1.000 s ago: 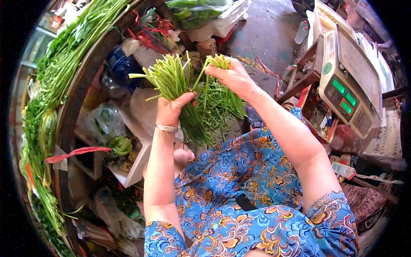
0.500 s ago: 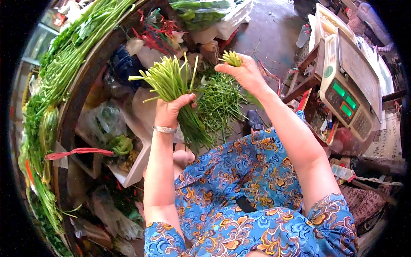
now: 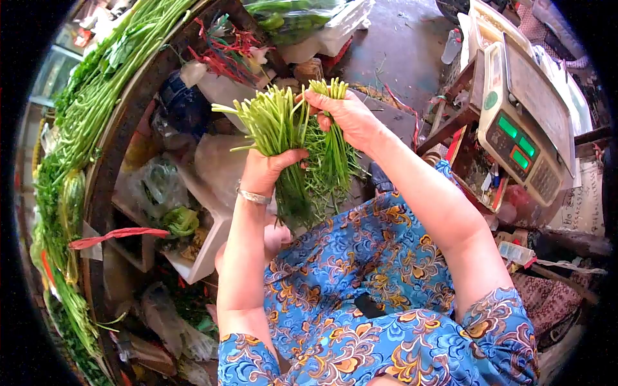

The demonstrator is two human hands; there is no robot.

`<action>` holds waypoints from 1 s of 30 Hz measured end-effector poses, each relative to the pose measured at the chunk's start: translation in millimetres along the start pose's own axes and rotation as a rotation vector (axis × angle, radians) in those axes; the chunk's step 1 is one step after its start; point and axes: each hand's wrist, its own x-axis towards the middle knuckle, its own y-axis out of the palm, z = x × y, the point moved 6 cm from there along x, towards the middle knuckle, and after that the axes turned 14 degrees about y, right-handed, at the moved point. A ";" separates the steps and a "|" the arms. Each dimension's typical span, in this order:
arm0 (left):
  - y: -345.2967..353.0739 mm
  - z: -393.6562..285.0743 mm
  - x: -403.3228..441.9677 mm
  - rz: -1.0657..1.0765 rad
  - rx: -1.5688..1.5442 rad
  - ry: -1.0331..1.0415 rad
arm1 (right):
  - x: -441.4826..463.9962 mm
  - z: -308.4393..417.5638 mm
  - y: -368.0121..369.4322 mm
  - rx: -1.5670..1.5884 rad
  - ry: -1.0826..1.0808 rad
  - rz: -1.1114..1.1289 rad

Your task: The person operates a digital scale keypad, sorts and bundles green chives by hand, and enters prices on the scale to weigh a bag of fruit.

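My left hand (image 3: pixel 265 170) is closed around a thick bunch of green vegetable stems (image 3: pixel 273 122). Their pale cut ends fan upward, and the darker leafy part hangs below the fist. Beside it, my right hand (image 3: pixel 347 119) grips a smaller bunch of the same stems (image 3: pixel 337 153) near the cut ends. The two bunches are side by side, and the right fingertips touch or nearly touch the left bunch. Beneath both, loose greens (image 3: pixel 320 202) lie in a pile, partly hidden by the hands' bunches.
A digital scale (image 3: pixel 537 109) with lit green and red digits stands at the right. Long green vegetables (image 3: pixel 119 90) line a curved ledge on the left. Red ties (image 3: pixel 222 55) hang near the top. A white foam box (image 3: pixel 209 241) and plastic bags lie at the lower left.
My right hand has moved left and slightly down, bringing its small bunch beside the larger one. My left hand has shifted a little right with its bunch.
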 end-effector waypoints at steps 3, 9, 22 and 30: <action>3.2 2.4 0.1 0.039 0.046 -0.009 | -0.8 -1.1 -0.2 -0.027 -0.036 -0.003; -14.8 -1.3 -1.2 -0.082 0.006 -0.039 | -3.2 13.3 -13.4 -0.092 -0.192 -0.115; -105.4 -15.2 -5.9 -0.432 0.342 0.172 | -39.4 66.9 -88.6 -0.065 -0.512 -0.559; -82.5 -40.6 -4.8 -0.335 0.306 0.223 | -29.8 60.8 -64.0 -0.495 -0.559 -0.487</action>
